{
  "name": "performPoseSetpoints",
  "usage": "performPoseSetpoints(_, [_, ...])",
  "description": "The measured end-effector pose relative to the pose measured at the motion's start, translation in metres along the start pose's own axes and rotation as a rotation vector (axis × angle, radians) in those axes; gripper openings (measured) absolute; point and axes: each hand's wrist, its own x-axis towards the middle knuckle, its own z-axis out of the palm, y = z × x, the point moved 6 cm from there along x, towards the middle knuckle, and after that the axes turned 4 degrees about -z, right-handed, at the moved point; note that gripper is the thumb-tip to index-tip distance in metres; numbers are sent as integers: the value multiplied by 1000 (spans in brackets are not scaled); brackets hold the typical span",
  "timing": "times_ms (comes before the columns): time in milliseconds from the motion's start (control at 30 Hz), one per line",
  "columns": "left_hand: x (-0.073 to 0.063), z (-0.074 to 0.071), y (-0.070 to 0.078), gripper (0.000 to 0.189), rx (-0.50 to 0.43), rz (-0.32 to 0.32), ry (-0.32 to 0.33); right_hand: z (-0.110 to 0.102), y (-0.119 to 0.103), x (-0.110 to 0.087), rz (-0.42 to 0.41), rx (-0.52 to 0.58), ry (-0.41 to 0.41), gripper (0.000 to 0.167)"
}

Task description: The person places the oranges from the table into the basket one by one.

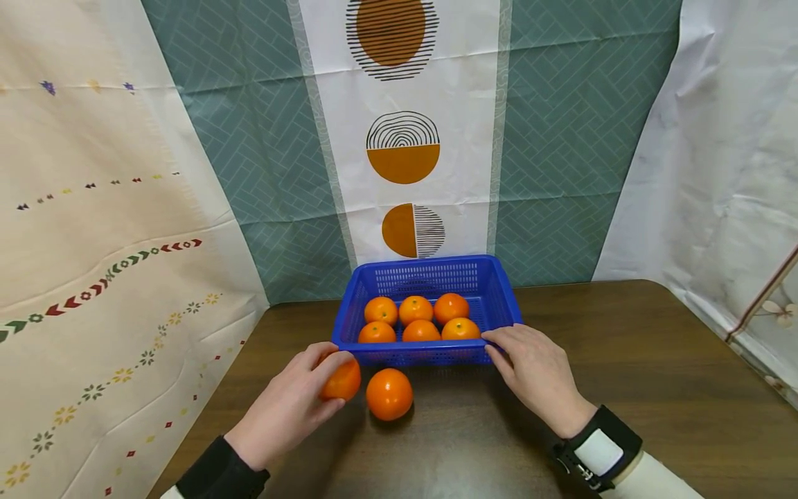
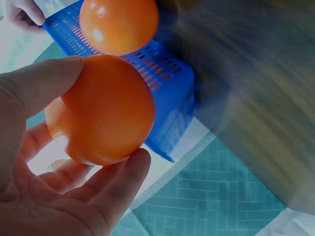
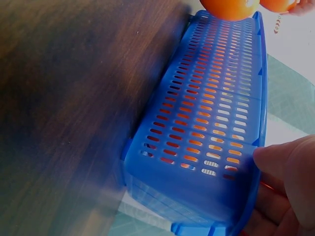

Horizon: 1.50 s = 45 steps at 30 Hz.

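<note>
In the head view my left hand grips an orange just in front of the basket's near left corner. The left wrist view shows thumb and fingers curled around that orange. A second orange sits on the table close to its right, before the basket. My right hand holds the near right corner of the blue plastic basket, and in the right wrist view its thumb lies on the rim with the fingers inside. Several oranges lie in two rows within the basket.
The dark wooden table extends to both sides of the basket. Behind it hangs a teal and white cloth with printed circles. An embroidered cream cloth drapes along the left, and a white one hangs at the right.
</note>
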Motion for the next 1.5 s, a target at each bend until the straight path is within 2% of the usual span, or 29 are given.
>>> performPoseSetpoints(367, [12, -7, 8, 63, 3, 64, 51, 0, -1, 1, -17, 7, 12, 26])
performPoseSetpoints(667, [27, -14, 12, 62, -5, 45, 27, 0, 1, 0, -13, -3, 0, 27])
performPoseSetpoints(767, [33, -16, 13, 62, -5, 58, 34, 0, 1, 0, -11, -3, 1, 27])
performPoseSetpoints(1167, [61, -15, 18, 62, -9, 89, 23, -1, -1, 1, -9, 7, 19, 24])
performPoseSetpoints(1500, [80, -13, 18, 59, -28, 74, 10, -1, 0, 1, 0, 9, 8, 24])
